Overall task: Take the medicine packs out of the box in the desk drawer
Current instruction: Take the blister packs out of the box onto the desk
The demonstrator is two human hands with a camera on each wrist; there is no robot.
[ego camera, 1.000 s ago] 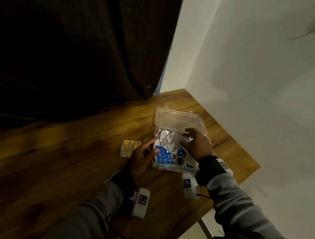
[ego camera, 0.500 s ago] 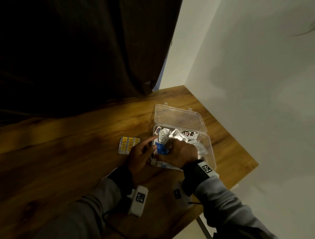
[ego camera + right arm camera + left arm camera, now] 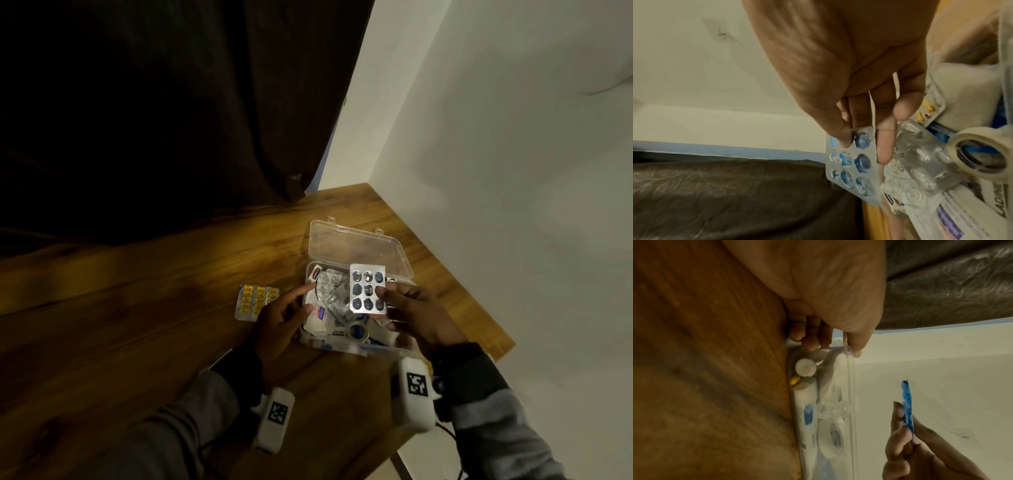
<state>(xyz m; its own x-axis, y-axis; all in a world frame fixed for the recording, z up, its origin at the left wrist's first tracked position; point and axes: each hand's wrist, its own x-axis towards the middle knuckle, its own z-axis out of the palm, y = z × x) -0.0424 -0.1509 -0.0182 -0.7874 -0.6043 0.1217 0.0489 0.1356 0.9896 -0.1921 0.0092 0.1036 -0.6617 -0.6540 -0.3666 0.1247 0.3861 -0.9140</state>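
Observation:
A clear plastic box lies open on the wooden desk, its lid tipped back. Loose blister packs, a tube and a tape roll fill it. My right hand pinches a silver pack of blue pills by its edge and holds it upright just above the box; the same blue pack fills the right wrist view. My left hand grips the box's left corner, thumb on the rim and fingers against the outer wall. A yellow pill pack lies on the desk left of the box.
The desk stretches bare to the left and front. A white wall stands close on the right, past the desk's edge. A dark curtain hangs behind the desk. Inside the box lie a clear empty blister and a pack with yellow capsules.
My right hand dropped the clear blister back in the box, took the blue pack and raised it above the box. My left hand stayed at the box's left corner.

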